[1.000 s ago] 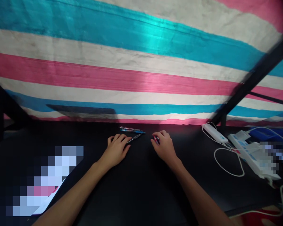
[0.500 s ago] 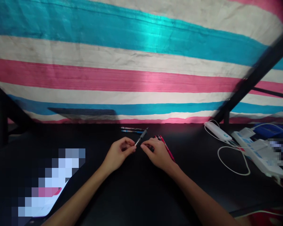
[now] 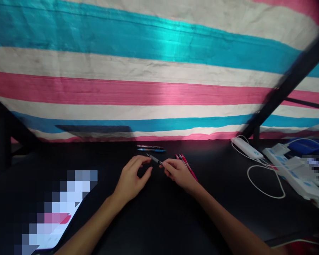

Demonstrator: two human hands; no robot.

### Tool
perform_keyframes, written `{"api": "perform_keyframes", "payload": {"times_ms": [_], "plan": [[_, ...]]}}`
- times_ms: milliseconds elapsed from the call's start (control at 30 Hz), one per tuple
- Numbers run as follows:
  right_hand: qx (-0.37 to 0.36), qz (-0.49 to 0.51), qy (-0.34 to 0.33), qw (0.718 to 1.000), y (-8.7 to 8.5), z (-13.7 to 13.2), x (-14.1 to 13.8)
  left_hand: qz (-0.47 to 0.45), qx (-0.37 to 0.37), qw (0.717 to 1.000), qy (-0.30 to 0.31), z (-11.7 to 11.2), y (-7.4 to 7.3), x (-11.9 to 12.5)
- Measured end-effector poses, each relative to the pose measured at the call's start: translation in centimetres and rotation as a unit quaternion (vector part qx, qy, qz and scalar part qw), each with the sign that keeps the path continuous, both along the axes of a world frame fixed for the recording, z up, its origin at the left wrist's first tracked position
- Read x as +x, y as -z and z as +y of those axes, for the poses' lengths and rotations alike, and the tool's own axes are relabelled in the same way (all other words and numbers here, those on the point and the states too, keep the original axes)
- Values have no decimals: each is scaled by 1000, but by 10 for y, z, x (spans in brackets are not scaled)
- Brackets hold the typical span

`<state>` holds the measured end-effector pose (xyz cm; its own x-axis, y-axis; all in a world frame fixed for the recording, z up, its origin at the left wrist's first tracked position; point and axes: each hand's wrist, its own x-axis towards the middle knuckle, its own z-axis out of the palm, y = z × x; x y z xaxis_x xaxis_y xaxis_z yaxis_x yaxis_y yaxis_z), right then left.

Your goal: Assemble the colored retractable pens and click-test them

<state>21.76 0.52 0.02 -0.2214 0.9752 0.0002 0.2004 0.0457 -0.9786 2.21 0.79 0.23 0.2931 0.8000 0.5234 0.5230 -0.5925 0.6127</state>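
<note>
A pen with a dark grip (image 3: 155, 159) is pinched at one end by my right hand (image 3: 177, 171), its tip pointing up and to the left. My left hand (image 3: 134, 175) is open beside that tip, thumb and fingers apart; whether a fingertip touches the pen I cannot tell. Behind the hands, a black-and-clear pen (image 3: 149, 147) and a blue pen (image 3: 152, 150) lie side by side on the black table (image 3: 149, 219). Red pens (image 3: 188, 165) lie just beyond my right hand, partly hidden by it.
At the left lies a device with a lit, blurred screen (image 3: 61, 226). To the right are a white power strip (image 3: 288, 171), a white power bank (image 3: 247, 148) and a looped white cable (image 3: 266, 194). A striped sheet (image 3: 159, 94) hangs behind the table, between dark frame bars (image 3: 287, 85).
The pen has passed from my left hand to my right and now slants the other way. My left fingers have spread apart. The other pens lie as before.
</note>
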Motion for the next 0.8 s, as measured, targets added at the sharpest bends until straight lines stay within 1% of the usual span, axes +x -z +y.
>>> {"api": "perform_keyframes", "payload": {"times_ms": [67,133,200,267,367,433,467,567,667,733,800], "plan": [[-66,36,-16,997,-2,1,3,41,42,998,-13,2,0,-3],[-128,79,-37,988,-4,0,5,91,66,994,-5,3,0,-5],[-171,117,-58,977,-5,-1,5,141,91,986,4,2,-1,-5],[-201,151,-83,964,-7,-3,4,192,128,973,-3,0,-2,-3],[-241,186,-132,943,-10,-8,2,263,204,943,-20,-4,-2,0],[-257,197,-166,931,-10,-10,1,298,245,923,-14,-5,-2,2],[-261,200,-180,927,-10,-12,0,314,253,915,-5,-5,-1,3],[-278,194,-205,918,-10,-15,-4,356,252,900,5,-3,-1,1],[-292,174,-204,918,-9,-17,-9,366,267,891,-40,0,-2,-1],[-272,178,-196,925,-10,-19,-12,363,271,888,-76,1,-2,-2],[-242,189,-187,933,-10,-19,-13,362,260,890,-93,3,-2,-3]]}}
